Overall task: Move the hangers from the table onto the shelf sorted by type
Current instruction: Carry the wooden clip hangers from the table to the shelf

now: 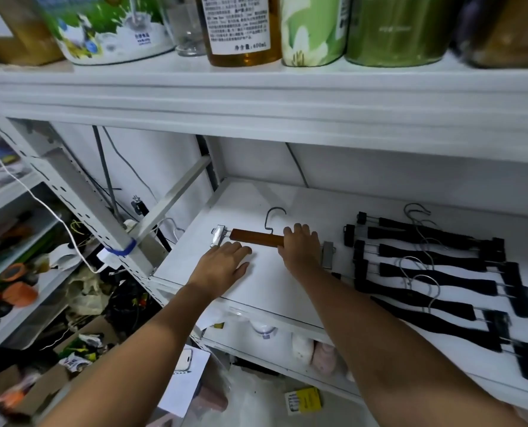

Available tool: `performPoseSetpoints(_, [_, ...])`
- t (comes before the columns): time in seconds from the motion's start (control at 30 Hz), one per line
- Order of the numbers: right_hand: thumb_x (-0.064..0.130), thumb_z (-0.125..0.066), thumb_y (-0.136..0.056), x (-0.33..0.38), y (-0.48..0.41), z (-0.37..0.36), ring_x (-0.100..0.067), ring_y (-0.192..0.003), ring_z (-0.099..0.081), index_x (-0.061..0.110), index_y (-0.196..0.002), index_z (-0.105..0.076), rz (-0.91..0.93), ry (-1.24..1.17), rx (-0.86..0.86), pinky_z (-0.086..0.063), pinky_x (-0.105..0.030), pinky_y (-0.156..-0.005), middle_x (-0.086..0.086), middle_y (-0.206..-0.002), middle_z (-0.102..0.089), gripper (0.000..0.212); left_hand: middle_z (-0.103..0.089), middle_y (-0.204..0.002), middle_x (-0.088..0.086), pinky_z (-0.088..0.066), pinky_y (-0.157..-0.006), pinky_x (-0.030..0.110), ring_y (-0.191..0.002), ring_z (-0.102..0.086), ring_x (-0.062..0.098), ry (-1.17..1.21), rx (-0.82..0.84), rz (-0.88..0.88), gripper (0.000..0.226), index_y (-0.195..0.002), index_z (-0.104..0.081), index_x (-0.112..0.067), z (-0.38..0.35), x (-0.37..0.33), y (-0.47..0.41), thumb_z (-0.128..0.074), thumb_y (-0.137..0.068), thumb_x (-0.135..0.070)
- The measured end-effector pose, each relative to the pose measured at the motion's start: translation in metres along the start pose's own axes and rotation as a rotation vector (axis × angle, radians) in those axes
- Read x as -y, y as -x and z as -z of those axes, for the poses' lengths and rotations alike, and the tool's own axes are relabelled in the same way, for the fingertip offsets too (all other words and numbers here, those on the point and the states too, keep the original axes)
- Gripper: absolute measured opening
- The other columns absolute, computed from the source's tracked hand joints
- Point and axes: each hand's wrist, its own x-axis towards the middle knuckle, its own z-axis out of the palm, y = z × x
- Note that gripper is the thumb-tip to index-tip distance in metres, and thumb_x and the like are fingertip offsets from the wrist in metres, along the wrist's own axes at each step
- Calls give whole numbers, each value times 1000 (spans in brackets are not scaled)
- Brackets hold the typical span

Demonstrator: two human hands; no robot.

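Fingers (pixel 298 230) of the right hand (pixel 299 245) curl over the wooden clip hanger (pixel 256 238), wrapped round its brown bar toward the right end, thumb hidden underneath. Left hand (pixel 225 261) lies palm down on the white shelf (pixel 272 291), with its fingers (pixel 241 249) straight and pressed together, holding nothing. Its tip nearest the left metal clip (pixel 218 236) sits right at that clip; cannot tell if it touches.

Wooden clip hanger lies flat on the shelf's left part, bar running left to right and slightly tilted. Its dark wire hook (pixel 273 218) points toward the back wall. The right metal clip (pixel 327 254) shows just past the right hand's knuckles.

Black clip hangers (pixel 435 257) lie in a row on the right part of the same shelf, side by side, bars roughly parallel, thin wire hooks overlapping on top of them. The nearest black one is just beside the right metal clip, apart from it.

Upper shelf (pixel 256 97) carries a milk powder tin (pixel 108 26), a clear glass (pixel 185 29), an amber bottle with a white label (pixel 241 29) and green canisters (pixel 395 29). Left rack holds orange-handled scissors (pixel 13 271); a white cable (pixel 41 204) runs across it. Below: a phone (pixel 184 360) and a yellow box (pixel 302 400) among clutter.
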Motion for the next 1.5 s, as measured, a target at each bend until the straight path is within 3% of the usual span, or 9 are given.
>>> performPoseSetpoints(0.13, [26,-45,-96,-30,22,14,-26,-117,-45,12,-121,-54,-65,-32,-75,-35,-36,-94,-9,-122,-55,30,-55,-130,-2,-44,-90,27,-117,-53,18,46,42,14,37,-132,-50,-21,0,-20,-11,-46,-97,-33])
performPoseSetpoints(0.37, [33,-42,-98,-107,81,52,-27,-124,-43,12,-136,-44,-218,9,-90,-35,-39,-100,-12,-133,-50,43,-47,-142,-1,-39,-101,28,-128,-45,18,113,91,-124,43,-139,-42,-23,1,-98,-34,-44,-98,-35])
performPoseSetpoints(0.73, [32,-44,-98,-214,190,74,-28,-127,-41,14,-132,-46,-449,35,-47,-34,-39,-101,-11,-134,-47,39,-49,-132,5,-41,-100,36,-122,-46,25,189,199,-318,44,-138,-41,-17,-21,-234,-51,-46,-96,-27])
performPoseSetpoints(1.13, [30,-59,-88,-255,230,56,-28,-124,-37,21,-131,-50,-339,24,61,-30,-38,-102,-6,-138,-40,44,-49,-131,3,-37,-100,32,-123,-44,21,167,203,-347,44,-139,-40,-18,-37,-286,-64,-47,-96,-27])
performPoseSetpoints(1.5, [40,-51,-95,-269,215,75,-25,-125,-35,19,-130,-54,-178,104,4,-29,-37,-103,-7,-135,-41,41,-46,-133,4,-38,-99,36,-122,-46,25,117,206,-266,43,-138,-39,-18,-16,-299,-74,-47,-97,-28])
